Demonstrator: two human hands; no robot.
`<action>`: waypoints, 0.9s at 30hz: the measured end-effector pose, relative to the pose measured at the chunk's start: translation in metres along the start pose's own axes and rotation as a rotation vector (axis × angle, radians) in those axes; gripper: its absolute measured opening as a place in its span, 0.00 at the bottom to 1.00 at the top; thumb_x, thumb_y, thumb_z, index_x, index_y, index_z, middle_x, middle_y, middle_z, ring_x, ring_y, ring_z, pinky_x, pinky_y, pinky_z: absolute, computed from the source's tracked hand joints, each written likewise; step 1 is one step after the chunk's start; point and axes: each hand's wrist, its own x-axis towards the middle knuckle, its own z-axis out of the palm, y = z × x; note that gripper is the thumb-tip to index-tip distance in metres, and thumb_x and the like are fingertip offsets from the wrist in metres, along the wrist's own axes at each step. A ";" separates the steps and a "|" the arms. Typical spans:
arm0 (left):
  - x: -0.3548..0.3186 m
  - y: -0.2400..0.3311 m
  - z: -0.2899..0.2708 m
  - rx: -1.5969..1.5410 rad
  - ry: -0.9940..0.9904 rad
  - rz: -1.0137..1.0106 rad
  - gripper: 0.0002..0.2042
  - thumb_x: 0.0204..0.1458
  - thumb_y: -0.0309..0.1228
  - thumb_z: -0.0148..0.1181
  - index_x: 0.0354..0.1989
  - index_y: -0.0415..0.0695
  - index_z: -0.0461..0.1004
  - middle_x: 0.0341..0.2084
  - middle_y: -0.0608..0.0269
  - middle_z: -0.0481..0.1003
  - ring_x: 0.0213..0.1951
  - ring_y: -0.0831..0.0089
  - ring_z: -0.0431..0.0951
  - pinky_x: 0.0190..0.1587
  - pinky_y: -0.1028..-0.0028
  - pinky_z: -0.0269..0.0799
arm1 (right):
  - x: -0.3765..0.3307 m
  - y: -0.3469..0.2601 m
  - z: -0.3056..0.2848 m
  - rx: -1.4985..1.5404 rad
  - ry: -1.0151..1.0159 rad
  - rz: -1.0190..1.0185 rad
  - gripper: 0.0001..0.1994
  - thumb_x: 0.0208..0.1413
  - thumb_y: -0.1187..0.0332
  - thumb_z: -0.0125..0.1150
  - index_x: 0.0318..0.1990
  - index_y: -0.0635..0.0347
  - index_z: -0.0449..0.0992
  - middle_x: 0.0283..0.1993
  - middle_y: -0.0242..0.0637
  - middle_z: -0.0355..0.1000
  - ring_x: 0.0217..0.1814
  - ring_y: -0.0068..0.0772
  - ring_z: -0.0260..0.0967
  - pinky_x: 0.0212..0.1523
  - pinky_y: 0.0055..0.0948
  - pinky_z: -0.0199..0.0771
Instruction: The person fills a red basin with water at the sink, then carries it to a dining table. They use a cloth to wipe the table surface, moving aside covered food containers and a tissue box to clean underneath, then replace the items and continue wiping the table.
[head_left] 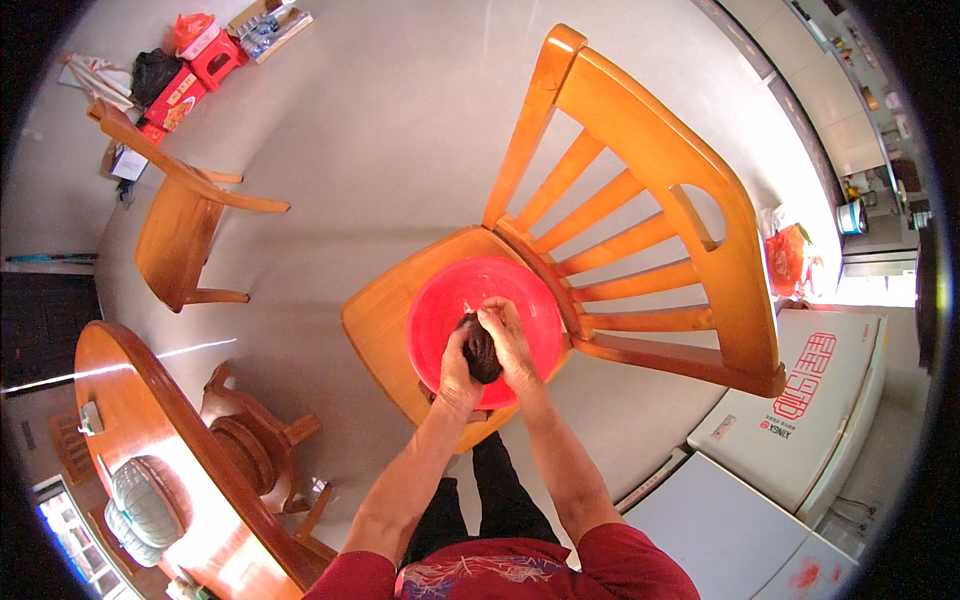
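Observation:
A round pinkish-red basin (432, 305) rests on the seat of a wooden chair (375, 318) in front of me. Over the basin, both my hands are closed round a dark brown, wrinkled lump (484, 360), perhaps a bunched wet cloth; its exact kind does not show. My left hand (459, 374) grips it from the left side. From the right, my right hand (511, 342) presses against it, fingers curled over its upper end. The basin's bottom is partly hidden beneath my hands.
The chair's slatted back (640, 200) rises at the right. A glossy wooden table (215, 500) with a domed mesh cover (145, 500) stands left, beside a wooden stool (255, 450). Another chair (180, 235) is farther left. A white chest freezer (790, 400) is at the right.

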 end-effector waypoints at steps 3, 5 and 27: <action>-0.013 0.013 0.019 -0.045 -0.112 -0.066 0.28 0.58 0.60 0.43 0.50 0.49 0.72 0.47 0.63 0.75 0.49 0.67 0.76 0.54 0.64 0.71 | -0.006 -0.024 -0.012 0.344 -0.223 0.277 0.10 0.58 0.67 0.58 0.45 0.59 0.74 0.42 0.28 0.72 0.46 0.20 0.67 0.50 0.25 0.67; -0.018 0.016 0.029 0.017 -0.127 -0.088 0.30 0.55 0.64 0.45 0.50 0.50 0.73 0.46 0.63 0.75 0.49 0.67 0.76 0.54 0.64 0.71 | -0.007 -0.023 -0.018 0.382 -0.353 0.285 0.09 0.59 0.69 0.57 0.45 0.60 0.73 0.43 0.29 0.73 0.46 0.21 0.68 0.50 0.24 0.67; -0.034 0.063 0.038 0.959 -0.431 -0.377 0.18 0.44 0.33 0.73 0.42 0.48 0.74 0.33 0.68 0.78 0.35 0.73 0.78 0.28 0.64 0.76 | 0.005 -0.073 0.002 -0.272 -0.630 -0.081 0.08 0.61 0.70 0.52 0.43 0.61 0.75 0.32 0.30 0.70 0.35 0.21 0.66 0.39 0.25 0.69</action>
